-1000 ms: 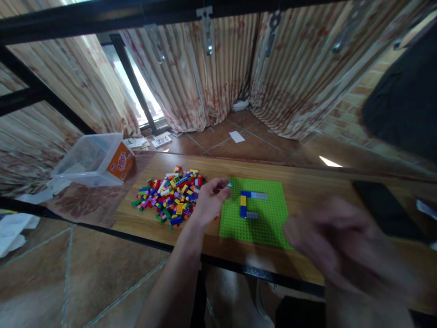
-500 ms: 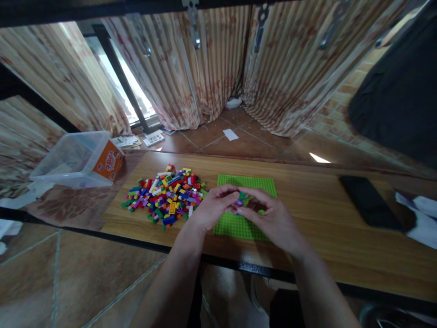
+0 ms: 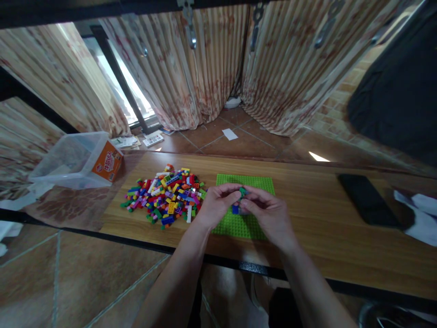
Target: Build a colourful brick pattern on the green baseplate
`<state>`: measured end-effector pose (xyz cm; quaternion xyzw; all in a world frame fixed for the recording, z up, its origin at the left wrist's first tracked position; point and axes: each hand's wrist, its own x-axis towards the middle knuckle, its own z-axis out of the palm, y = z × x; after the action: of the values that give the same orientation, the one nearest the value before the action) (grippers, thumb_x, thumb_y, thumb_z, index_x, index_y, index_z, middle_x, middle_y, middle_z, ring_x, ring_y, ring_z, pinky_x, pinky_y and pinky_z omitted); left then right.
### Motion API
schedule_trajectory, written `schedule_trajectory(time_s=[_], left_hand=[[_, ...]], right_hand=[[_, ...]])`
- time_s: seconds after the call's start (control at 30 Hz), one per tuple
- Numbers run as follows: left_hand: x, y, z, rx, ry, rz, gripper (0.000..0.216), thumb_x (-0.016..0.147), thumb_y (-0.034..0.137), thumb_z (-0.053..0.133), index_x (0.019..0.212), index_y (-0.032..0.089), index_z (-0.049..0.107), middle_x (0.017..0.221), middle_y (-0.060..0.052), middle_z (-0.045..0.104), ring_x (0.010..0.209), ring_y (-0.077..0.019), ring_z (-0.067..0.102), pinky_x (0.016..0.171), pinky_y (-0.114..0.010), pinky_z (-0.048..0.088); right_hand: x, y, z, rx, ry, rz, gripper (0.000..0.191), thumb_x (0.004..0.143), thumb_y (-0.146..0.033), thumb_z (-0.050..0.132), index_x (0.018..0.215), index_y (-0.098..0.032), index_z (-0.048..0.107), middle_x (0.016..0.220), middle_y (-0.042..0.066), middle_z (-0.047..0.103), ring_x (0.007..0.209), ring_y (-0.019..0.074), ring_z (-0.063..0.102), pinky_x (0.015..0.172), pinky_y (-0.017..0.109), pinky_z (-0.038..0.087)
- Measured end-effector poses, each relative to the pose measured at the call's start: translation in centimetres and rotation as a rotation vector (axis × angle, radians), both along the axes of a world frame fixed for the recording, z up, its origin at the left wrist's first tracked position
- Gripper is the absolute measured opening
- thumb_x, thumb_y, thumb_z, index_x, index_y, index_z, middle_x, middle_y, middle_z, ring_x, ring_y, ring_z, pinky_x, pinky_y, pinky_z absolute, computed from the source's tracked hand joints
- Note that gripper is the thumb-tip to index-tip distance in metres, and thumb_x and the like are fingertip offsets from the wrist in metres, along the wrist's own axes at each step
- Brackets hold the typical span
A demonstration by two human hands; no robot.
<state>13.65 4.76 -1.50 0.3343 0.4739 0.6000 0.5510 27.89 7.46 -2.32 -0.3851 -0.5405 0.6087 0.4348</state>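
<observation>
A green baseplate [image 3: 256, 183] lies on the wooden table [image 3: 317, 228]. My left hand [image 3: 216, 206] and my right hand [image 3: 268, 214] meet above its middle, fingertips pinched together on a small green brick [image 3: 242, 191]. A blue brick [image 3: 235, 209] of the build on the plate shows just below my fingers; the rest of the build is hidden by my hands. A heap of several coloured loose bricks [image 3: 164, 196] lies left of the plate, close to my left wrist.
A clear plastic box [image 3: 73, 159] with an orange label sits at the table's left end. A black phone [image 3: 367, 199] and white cloth [image 3: 421, 214] lie at the right. Curtains and tiled floor are beyond the table. A black frame bar crosses overhead.
My right hand came in from the right and joined the left over the baseplate. Both hands now pinch a small green brick, a little higher than half a second ago.
</observation>
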Motion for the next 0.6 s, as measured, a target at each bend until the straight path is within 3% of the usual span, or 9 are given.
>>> schedule_trajectory(time_s=[0.2,0.33,0.43,0.5,0.6], left_hand=[[-1.5,0.0,0.5,0.022,-0.028,0.085,0.030,0.065,0.032,0.082,0.089,0.015,0.075,0.078,-0.001,0.070,0.063,-0.0088,0.059,0.065,-0.023,0.049],[-4.5,-0.5,1.5,0.021,-0.054,0.288,0.032,0.063,0.031,0.083,0.088,0.016,0.070,0.072,0.002,0.066,0.058,-0.0075,0.060,0.059,-0.020,0.050],[-6.4,-1.0,2.1,0.023,-0.079,0.396,0.032,0.061,0.028,0.084,0.085,0.016,0.067,0.072,0.003,0.066,0.059,-0.0078,0.063,0.058,-0.019,0.051],[-7.0,-1.2,2.2,0.006,-0.081,0.401,0.033,0.059,0.027,0.084,0.084,0.015,0.068,0.072,0.003,0.067,0.058,-0.0078,0.063,0.057,-0.019,0.051],[-7.2,-1.4,1.8,-0.044,-0.033,0.333,0.033,0.059,0.028,0.085,0.085,0.014,0.070,0.071,0.002,0.068,0.057,-0.0081,0.062,0.057,-0.019,0.051]], right_hand=[[-0.6,0.1,-0.6,0.007,-0.008,0.028,0.034,0.069,-0.033,0.078,0.102,-0.024,0.073,0.079,0.001,0.071,0.069,0.0152,0.066,0.065,0.032,0.057],[-2.6,-1.7,-1.1,0.254,-0.284,0.100,0.010,0.077,-0.022,0.068,0.087,-0.022,0.072,0.081,0.003,0.071,0.073,0.0160,0.066,0.072,0.033,0.054],[-4.4,-3.2,-1.4,0.473,-0.463,0.218,0.015,0.081,-0.011,0.061,0.082,-0.022,0.070,0.081,0.003,0.068,0.075,0.0159,0.064,0.074,0.032,0.052],[-5.5,-3.6,-1.6,0.526,-0.515,0.252,0.017,0.081,-0.007,0.059,0.081,-0.021,0.070,0.081,0.004,0.067,0.076,0.0169,0.063,0.074,0.032,0.051],[-6.7,-3.2,-1.8,0.481,-0.473,0.233,0.021,0.081,-0.006,0.058,0.090,-0.021,0.070,0.089,0.005,0.068,0.080,0.0177,0.065,0.077,0.033,0.053]])
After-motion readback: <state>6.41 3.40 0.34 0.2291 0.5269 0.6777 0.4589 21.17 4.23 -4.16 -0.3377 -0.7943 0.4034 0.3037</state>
